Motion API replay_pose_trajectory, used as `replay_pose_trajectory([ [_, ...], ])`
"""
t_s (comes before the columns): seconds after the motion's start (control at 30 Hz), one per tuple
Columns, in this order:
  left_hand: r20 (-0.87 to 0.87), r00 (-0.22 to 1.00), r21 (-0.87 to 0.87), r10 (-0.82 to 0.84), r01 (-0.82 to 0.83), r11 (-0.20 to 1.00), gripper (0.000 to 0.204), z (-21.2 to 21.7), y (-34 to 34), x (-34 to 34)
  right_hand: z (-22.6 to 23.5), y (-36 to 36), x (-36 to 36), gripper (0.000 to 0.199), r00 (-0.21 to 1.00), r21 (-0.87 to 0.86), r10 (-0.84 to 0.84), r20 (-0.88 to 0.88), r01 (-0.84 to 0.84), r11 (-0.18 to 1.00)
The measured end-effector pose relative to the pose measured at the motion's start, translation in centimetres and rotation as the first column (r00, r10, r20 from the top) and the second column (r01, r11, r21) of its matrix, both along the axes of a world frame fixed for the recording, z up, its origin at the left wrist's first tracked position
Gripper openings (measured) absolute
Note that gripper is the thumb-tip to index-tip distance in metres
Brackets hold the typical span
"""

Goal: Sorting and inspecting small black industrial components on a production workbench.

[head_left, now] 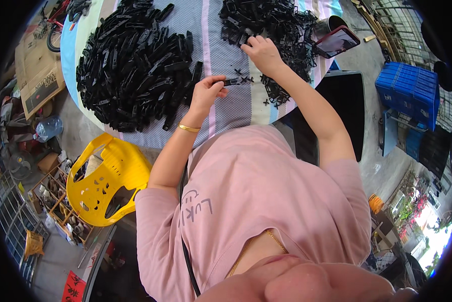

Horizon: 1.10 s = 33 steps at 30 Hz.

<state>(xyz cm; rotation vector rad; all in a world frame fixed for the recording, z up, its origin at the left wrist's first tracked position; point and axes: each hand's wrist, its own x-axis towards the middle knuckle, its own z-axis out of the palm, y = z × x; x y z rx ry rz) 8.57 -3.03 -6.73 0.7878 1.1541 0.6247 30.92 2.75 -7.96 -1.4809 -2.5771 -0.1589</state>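
Between the thumb and fingers of my left hand is a slim black plastic piece, held level above the striped tablecloth. My right hand reaches to the near edge of a heap of small black plastic parts. Its fingers are bent together there, and anything between them is too small to make out. A few loose cross-shaped black bits lie on the cloth just right of the held piece. Left of my left hand spreads a large pile of long black plastic pieces.
A phone leans by a metal cup at the table's right edge. A yellow plastic chair stands at my left. Blue crates stand on the right, and a cardboard box lies on the far left.
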Motion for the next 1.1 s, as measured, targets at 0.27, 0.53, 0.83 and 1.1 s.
replay_pose_trajectory([
  [0.27, 0.256, 0.949, -0.223, 0.186, -0.129, 0.966, 0.027, 0.3, -0.3, -0.5, 4.9, -2.4, -3.0, 0.023, 0.586, -0.398, -0.236, -0.775, -0.163, 0.903],
  [0.53, 0.329, 0.93, -0.24, 0.167, -0.089, 0.967, 0.028, 2.2, -0.2, -0.3, 6.9, -6.0, -4.5, 0.019, 0.624, -0.382, -0.169, -0.763, -0.226, 0.896],
  [0.83, 0.322, 0.934, -0.253, 0.157, -0.075, 0.965, 0.028, 3.3, -0.3, -0.3, 7.1, -6.9, -4.4, 0.019, 0.64, -0.219, -0.059, -0.766, -0.174, 0.96],
  [1.1, 0.305, 0.94, -0.237, 0.155, -0.083, 0.968, 0.028, 3.4, -0.5, -0.4, 7.3, -6.9, -4.3, 0.019, 0.661, -0.262, -0.058, -0.748, -0.214, 0.941],
])
